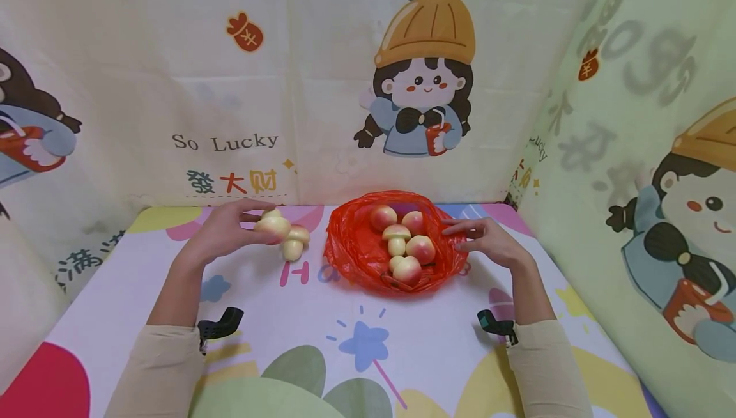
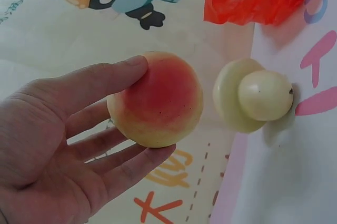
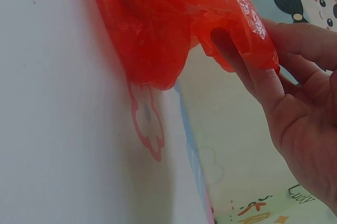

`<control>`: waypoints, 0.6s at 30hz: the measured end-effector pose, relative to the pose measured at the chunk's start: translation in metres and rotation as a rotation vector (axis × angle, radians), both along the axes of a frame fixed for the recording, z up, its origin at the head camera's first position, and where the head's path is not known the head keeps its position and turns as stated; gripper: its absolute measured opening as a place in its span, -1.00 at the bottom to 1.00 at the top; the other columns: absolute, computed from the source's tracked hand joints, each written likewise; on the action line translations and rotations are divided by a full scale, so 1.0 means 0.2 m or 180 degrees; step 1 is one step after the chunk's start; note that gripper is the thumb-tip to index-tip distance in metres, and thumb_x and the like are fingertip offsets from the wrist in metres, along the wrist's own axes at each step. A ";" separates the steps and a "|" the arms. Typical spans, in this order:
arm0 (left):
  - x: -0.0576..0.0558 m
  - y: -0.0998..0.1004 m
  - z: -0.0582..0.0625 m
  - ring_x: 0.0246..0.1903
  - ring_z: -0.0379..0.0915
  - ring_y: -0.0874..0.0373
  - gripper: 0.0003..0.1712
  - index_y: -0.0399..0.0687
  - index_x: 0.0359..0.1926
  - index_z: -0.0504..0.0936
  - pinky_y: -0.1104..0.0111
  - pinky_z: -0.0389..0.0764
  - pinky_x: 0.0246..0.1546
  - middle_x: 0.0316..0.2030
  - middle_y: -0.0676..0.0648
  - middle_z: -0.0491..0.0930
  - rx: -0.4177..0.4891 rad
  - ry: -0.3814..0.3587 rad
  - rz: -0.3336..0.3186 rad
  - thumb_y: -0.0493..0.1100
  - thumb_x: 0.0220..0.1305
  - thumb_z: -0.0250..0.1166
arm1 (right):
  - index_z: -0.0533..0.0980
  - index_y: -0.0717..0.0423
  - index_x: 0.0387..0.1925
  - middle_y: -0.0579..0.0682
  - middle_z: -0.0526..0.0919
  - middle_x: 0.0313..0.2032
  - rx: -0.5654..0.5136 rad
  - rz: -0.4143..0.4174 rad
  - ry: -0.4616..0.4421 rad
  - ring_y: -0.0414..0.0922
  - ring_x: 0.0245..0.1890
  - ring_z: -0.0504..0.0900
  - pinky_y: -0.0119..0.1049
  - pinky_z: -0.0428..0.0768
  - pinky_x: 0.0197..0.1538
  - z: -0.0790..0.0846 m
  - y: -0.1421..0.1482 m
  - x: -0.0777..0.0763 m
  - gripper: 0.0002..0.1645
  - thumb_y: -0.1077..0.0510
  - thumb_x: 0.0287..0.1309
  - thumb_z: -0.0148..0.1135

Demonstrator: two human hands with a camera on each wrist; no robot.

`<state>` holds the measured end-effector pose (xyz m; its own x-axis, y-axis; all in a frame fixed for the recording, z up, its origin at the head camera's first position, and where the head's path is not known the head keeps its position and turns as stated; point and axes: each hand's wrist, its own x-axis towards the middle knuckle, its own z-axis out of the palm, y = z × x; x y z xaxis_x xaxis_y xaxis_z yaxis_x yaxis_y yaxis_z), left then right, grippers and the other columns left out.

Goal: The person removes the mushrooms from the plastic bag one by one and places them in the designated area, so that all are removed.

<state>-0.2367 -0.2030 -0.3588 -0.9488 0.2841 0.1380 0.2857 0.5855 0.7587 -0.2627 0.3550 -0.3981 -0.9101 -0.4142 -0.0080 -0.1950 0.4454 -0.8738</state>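
Note:
My left hand (image 1: 221, 229) holds a toy mushroom (image 2: 160, 100) between thumb and fingers, above the table on the left; its rounded cap is cream with a red blush. Just right of that hand, a second toy mushroom (image 1: 294, 243) stands on its pale stem. In the middle sits a red plastic bag (image 1: 351, 245) with its mouth spread wide. Inside it lie several mushrooms (image 1: 421, 249) of the same sort, one of them upright. My right hand (image 3: 300, 87) pinches the bag's right rim between thumb and fingers, and the thin plastic partly covers the fingertips.
The table (image 1: 287, 322) wears a white cover with coloured cartoon prints. Behind it and at the sides hang pale printed curtains (image 1: 328, 85), close to the table's far edge. A small black wrist camera (image 1: 221, 325) is strapped at each sleeve.

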 end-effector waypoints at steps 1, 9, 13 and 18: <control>0.00 -0.01 0.00 0.23 0.55 -0.25 -0.22 0.02 0.34 0.60 0.03 0.67 0.06 0.33 -0.13 0.51 -0.0005 -0.0013 0.0012 0.05 0.10 0.63 | 0.70 0.13 0.14 0.12 0.48 0.45 0.0006 0.0006 0.0007 0.27 0.48 0.30 -0.27 0.70 0.10 0.00 0.00 0.00 -0.59 0.30 0.26 0.32; 0.00 -0.04 -0.02 0.23 0.56 -0.27 -0.18 0.00 0.37 0.58 0.05 0.66 0.08 0.35 -0.18 0.52 -0.0036 -0.0117 0.0053 0.04 0.11 0.63 | 0.70 0.12 0.13 0.13 0.48 0.44 0.0049 0.0036 0.0061 0.27 0.47 0.31 -0.26 0.70 0.11 0.00 0.01 0.00 -0.59 0.29 0.25 0.31; -0.01 -0.05 -0.03 0.22 0.57 -0.28 -0.19 -0.02 0.37 0.57 -0.05 0.66 0.12 0.35 -0.19 0.52 -0.0092 -0.0100 0.0069 0.04 0.12 0.62 | 0.70 0.12 0.13 0.12 0.49 0.44 0.0063 0.0008 0.0056 0.26 0.46 0.32 -0.26 0.69 0.11 0.00 0.00 0.00 -0.59 0.28 0.24 0.32; -0.02 -0.07 -0.04 0.22 0.58 -0.28 -0.18 -0.02 0.37 0.57 -0.09 0.63 0.15 0.37 -0.19 0.50 -0.0170 -0.0113 0.0108 0.05 0.11 0.62 | 0.70 0.12 0.13 0.12 0.49 0.44 0.0069 -0.0006 0.0039 0.27 0.47 0.32 -0.25 0.69 0.11 0.00 0.00 0.00 -0.59 0.26 0.24 0.33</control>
